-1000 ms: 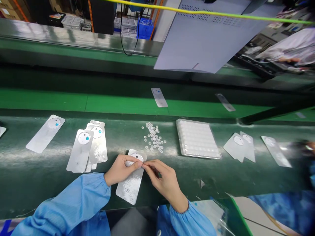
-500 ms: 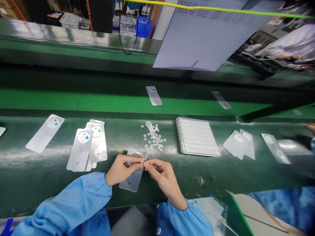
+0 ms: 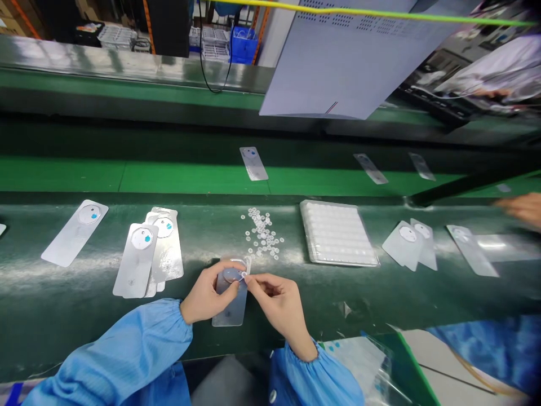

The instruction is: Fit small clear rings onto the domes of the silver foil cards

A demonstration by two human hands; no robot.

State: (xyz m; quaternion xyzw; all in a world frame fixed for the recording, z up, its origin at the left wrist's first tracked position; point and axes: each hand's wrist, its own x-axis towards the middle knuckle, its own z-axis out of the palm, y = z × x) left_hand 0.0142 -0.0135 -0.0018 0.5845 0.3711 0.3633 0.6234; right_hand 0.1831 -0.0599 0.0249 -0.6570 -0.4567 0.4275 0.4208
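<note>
My left hand [image 3: 210, 290] curves round the upper end of a grey flat plate [image 3: 230, 313] with rounded corners, its fingers at the top edge and its thumb on the face. Between thumb and fingers shows a dark rounded area of the plate. At the plate's right edge, the fingertips of my right hand [image 3: 276, 299] pinch a small white ring [image 3: 243, 274], partly hidden by the fingers. Just beyond lies a loose scatter of small clear-white rings [image 3: 262, 234]. To the left rests a stack of silvery plates [image 3: 168, 254] bearing round white labels with blue dots.
A clear-lidded tray [image 3: 340, 234] of white pieces stands right of the rings. More plates [image 3: 76, 232] lie left, others [image 3: 403, 246] right. Several plates [image 3: 253, 163] sit on the green belt [image 3: 190, 176]. Another person's blurred hand [image 3: 524, 208] reaches in at right. A grey panel [image 3: 321, 67] hangs above.
My left hand has opened round the plate's top, and the plate has turned more upright. My right hand stays pinched at its edge. Another person's hand has come further in at right.
</note>
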